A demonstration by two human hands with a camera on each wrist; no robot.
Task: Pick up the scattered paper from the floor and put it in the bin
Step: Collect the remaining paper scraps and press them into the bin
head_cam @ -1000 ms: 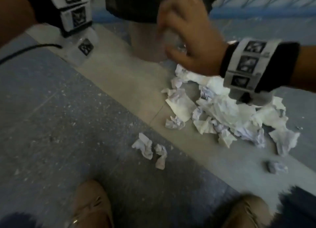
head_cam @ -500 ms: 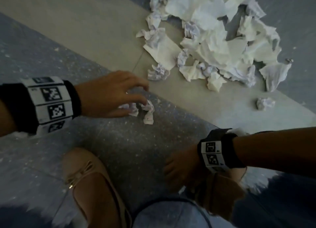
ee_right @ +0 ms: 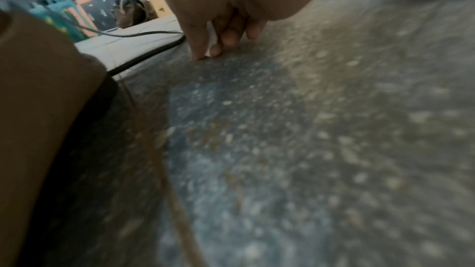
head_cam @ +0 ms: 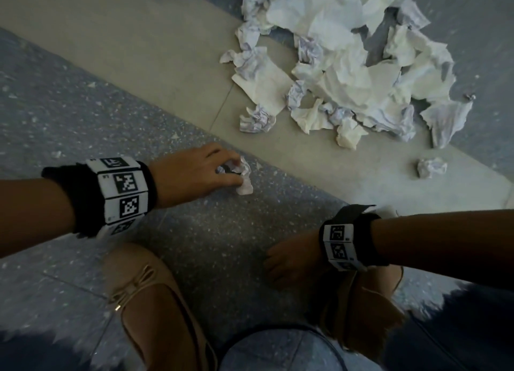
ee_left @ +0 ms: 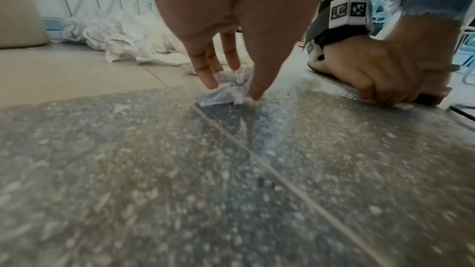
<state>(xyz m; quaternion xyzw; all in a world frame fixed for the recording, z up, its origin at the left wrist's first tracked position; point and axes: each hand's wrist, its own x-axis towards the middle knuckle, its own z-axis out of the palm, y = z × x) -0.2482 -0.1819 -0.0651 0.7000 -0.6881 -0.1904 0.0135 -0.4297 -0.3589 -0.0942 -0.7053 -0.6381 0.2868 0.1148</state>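
A person crouches on a speckled grey floor [head_cam: 194, 259], tan flat shoes [head_cam: 155, 301] at six o'clock in the head view. The right hand [head_cam: 292, 262], at five o'clock beside the right shoe, rests curled fingertips on the floor; a sliver of white shows between its fingers in the right wrist view, too small to identify. The left hand [head_cam: 194, 173], near centre, pinches a small crumpled paper scrap [head_cam: 244, 176] between thumb and fingers, the scrap still touching the floor. Beyond, at three o'clock, a lone paper ball [head_cam: 431, 167] lies on a beige floor strip [head_cam: 139, 73]. At one o'clock sprawls the main heap of crumpled paper [head_cam: 347, 73].
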